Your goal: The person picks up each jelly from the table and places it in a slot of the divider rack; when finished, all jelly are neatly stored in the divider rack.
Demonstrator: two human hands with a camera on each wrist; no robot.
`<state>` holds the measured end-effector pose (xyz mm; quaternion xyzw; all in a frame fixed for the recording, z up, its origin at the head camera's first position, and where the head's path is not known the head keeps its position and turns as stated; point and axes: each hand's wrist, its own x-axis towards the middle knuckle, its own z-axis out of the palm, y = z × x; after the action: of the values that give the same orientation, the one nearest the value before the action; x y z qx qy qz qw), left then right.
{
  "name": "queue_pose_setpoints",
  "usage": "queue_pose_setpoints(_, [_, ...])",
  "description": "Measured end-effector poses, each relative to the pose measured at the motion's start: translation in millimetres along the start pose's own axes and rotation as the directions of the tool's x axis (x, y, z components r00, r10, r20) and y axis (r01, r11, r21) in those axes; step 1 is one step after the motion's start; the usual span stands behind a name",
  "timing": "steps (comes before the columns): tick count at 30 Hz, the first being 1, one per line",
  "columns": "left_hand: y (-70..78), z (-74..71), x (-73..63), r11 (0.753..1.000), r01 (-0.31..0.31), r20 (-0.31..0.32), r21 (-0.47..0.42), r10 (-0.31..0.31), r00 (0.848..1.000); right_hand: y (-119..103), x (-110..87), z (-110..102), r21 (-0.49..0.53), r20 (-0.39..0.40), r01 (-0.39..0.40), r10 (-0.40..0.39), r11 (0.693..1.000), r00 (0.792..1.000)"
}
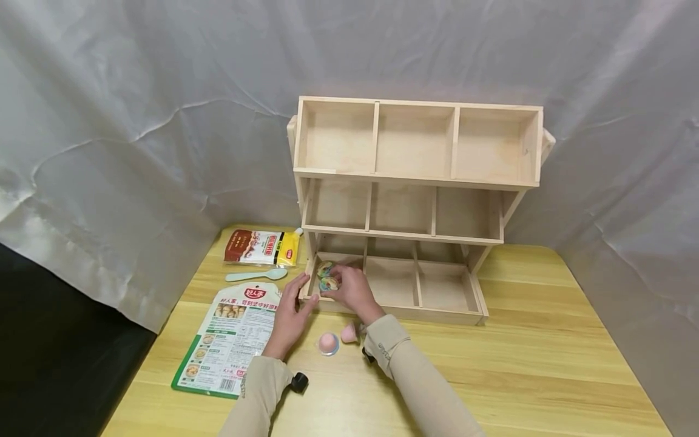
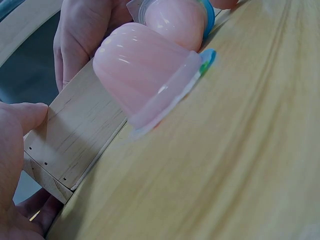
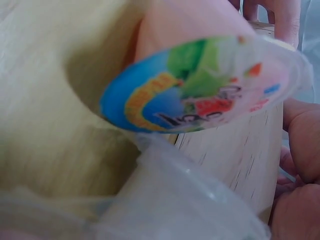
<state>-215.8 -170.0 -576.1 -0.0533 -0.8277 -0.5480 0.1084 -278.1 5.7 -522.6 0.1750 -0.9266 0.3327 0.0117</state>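
My left hand [image 1: 289, 318] grips the front left corner of a wooden three-tier rack [image 1: 393, 312], its thumb at the front board and its other fingers along the side. In the bottom left compartment, my right hand [image 1: 354, 291] pinches a jelly cup [image 1: 329, 284] with a colourful lid. A second jelly cup [image 1: 324, 269] lies just behind it. On the table before the rack are pink jelly cups [image 1: 328, 343], one lid down and another [image 1: 349, 333] tipped near the right wrist. A printed lid [image 3: 200, 85] fills much of the right wrist view; the right fingertips are hidden there.
Left of the rack lie a red, white and yellow food packet [image 1: 262, 247], a pale spoon [image 1: 256, 275] and a large white and green printed pouch [image 1: 229, 340]. Grey cloth [image 1: 218, 73] hangs behind and at both sides of the table [image 1: 546, 340].
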Motion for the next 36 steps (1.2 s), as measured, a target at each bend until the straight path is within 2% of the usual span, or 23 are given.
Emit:
queue_pose_setpoints(14, [0.1, 0.6, 0.9, 1.0, -0.003, 0.003, 0.0, 0.003, 1.0, 0.7, -0.7, -1.2, -0.02, -0.007, 0.008, -0.008, 1.0, 1.0])
queue_pose_setpoints(21, [-2.2, 0.2, 0.8, 1.0, -0.021, -0.004, 0.012, 0.021, 1.0, -0.3, -5.7, -7.6, 0.056, 0.005, 0.018, -0.019, 0.998, 1.0])
queue_pose_setpoints(27, [-3.3, -0.7, 1.2, 1.0, -0.014, -0.004, 0.025, 0.014, 1.0, -0.4, -18.7, -26.9, 0.135, 0.066, 0.016, -0.025, 0.991, 0.998])
queue_pose_setpoints(33, [-2.8, -1.1, 2.1, 1.0, -0.01, -0.012, 0.015, 0.01, 1.0, 3.4, -35.9, -54.8, 0.171, 0.092, 0.089, -0.106, 0.981, 0.99])
queue_pose_setpoints(36, [-2.9, -0.4, 1.8, 1.0, 0.002, -0.004, 0.014, -0.002, 1.0, 9.2, -46.7, -68.2, 0.171, 0.091, 0.101, -0.118, 0.98, 0.989])
